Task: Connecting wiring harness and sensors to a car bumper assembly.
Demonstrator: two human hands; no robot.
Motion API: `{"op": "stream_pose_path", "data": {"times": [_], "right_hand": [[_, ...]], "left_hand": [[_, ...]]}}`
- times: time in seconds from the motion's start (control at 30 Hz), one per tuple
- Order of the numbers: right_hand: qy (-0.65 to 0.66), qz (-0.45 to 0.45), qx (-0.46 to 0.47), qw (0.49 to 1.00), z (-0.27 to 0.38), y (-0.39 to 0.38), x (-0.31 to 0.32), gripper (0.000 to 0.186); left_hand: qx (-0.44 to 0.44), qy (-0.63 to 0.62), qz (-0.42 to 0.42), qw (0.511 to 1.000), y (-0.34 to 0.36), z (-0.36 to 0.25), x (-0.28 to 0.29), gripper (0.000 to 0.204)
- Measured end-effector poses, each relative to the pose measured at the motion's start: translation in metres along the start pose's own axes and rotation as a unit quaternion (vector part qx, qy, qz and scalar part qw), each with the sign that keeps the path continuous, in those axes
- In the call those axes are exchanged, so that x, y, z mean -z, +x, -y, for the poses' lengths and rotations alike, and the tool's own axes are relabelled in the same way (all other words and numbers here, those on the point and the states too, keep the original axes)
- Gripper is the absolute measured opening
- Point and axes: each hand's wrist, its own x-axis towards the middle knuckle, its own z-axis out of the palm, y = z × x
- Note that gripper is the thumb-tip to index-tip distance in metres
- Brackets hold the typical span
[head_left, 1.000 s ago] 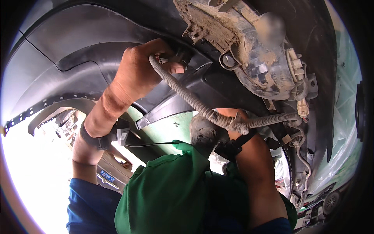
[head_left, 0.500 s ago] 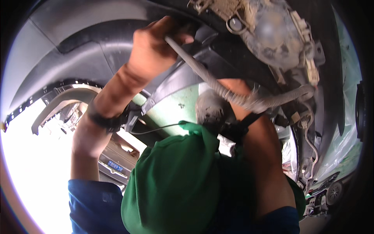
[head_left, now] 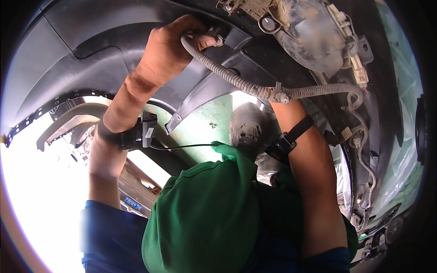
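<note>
While bright daylight washed out the lower left of the frame, the left hand (head_left: 170, 52) was raised at upper centre-left, its fingers closed around the upper end of a ribbed hose (head_left: 236, 82) against the black liner (head_left: 68, 59). A dark strap (head_left: 132, 134) circled that forearm. From the hand the hose ran down and right across the middle to a clip (head_left: 275, 93), then on rightward beneath a dirty grey housing (head_left: 305, 34) at the upper right. A green cloth (head_left: 205, 214) filled the lower centre. Right of it the right forearm rose with a black wristband (head_left: 289, 141); the right hand sat hidden behind the hose at the clip, so its grip could not be told
</note>
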Motion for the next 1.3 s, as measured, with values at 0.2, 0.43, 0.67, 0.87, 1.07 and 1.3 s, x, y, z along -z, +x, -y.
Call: {"op": "stream_pose_path", "data": {"times": [0.2, 0.43, 0.67, 0.87, 1.07, 1.3], "right_hand": [[-0.011, -0.009, 0.001, 1.0, 0.012, -0.008, 0.003, 0.035], [0.006, -0.007, -0.006, 1.0, 0.003, 0.008, 0.008, 0.035], [0.013, -0.023, -0.022, 0.999, 0.005, 0.0, 0.01, 0.034], [0.049, -0.035, -0.043, 0.997, -0.003, 0.004, 0.018, 0.034], [0.083, -0.122, -0.166, 0.975, -0.018, -0.052, 0.04, 0.034], [-0.359, -0.119, -0.239, 0.894, 0.103, -0.166, -0.016, 0.031]], "left_hand": [[0.073, 0.008, 0.001, 0.997, 0.013, -0.014, -0.004, 0.024], [-0.116, 0.105, -0.109, 0.982, -0.003, -0.015, -0.013, 0.032], [-0.259, 0.202, -0.108, 0.938, -0.006, -0.015, -0.009, 0.04], [-0.278, 0.248, -0.082, 0.924, 0.0, -0.02, -0.006, 0.036], [-0.31, 0.279, -0.054, 0.907, 0.011, -0.012, -0.013, 0.03], [-0.261, 0.273, -0.058, 0.924, 0.007, -0.021, -0.01, 0.028]]}}
